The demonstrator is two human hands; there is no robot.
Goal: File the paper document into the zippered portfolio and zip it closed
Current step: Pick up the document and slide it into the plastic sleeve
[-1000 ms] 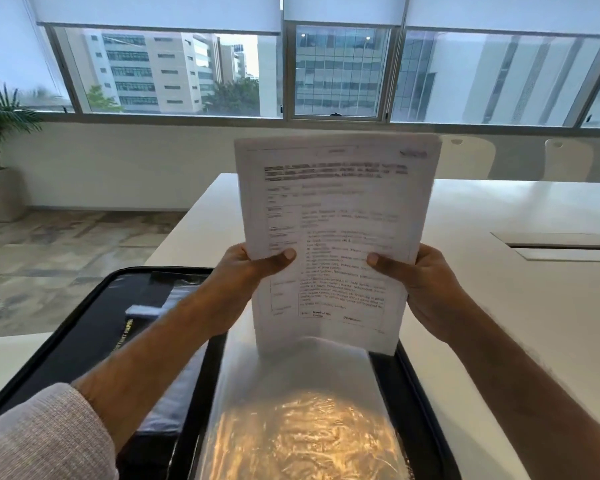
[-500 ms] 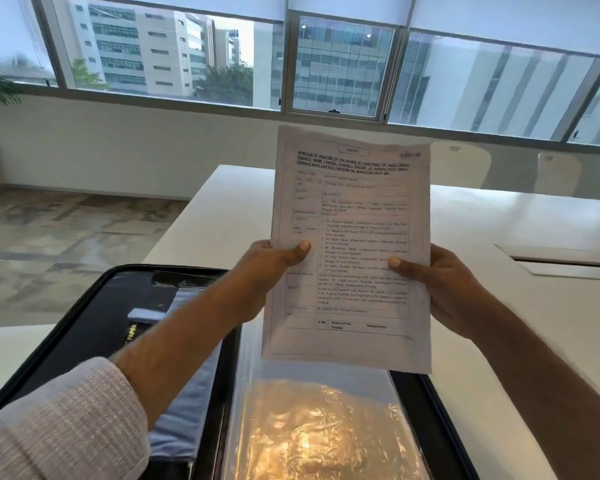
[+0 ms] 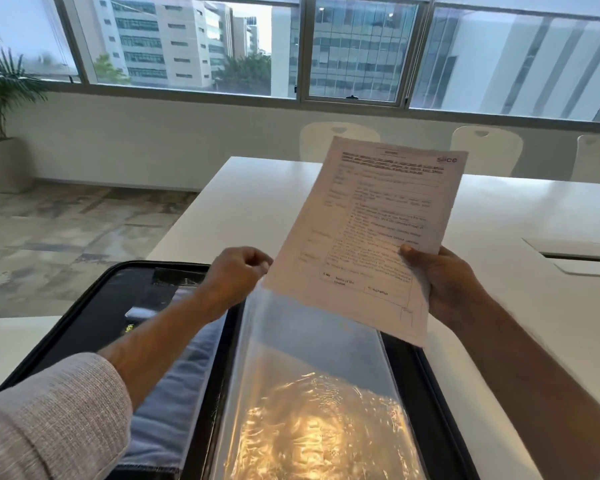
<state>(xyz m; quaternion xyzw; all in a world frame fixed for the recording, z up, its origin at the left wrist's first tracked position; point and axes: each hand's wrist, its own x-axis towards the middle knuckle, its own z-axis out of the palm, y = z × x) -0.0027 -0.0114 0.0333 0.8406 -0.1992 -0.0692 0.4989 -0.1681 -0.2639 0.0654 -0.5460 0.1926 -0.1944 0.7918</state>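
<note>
The printed paper document (image 3: 371,230) is held up above the table, tilted to the right, with my right hand (image 3: 447,285) gripping its lower right edge. The black zippered portfolio (image 3: 84,299) lies open flat below it. A clear plastic sleeve (image 3: 309,358) covers the portfolio's right half and reflects warm light. My left hand (image 3: 234,275) is off the paper, fingers closed at the sleeve's raised top left corner, apparently pinching it. The paper's bottom edge hangs just over the sleeve's top.
The portfolio rests on a long white table (image 3: 499,209) with a recessed cable hatch (image 3: 582,254) at the right. White chairs (image 3: 485,150) stand along its far side. A potted plant (image 3: 4,98) is on the floor at far left, below the windows.
My left hand has let go of the paper and dropped to the sleeve's top corner. The paper has swung right and tilted, now held by my right hand alone.
</note>
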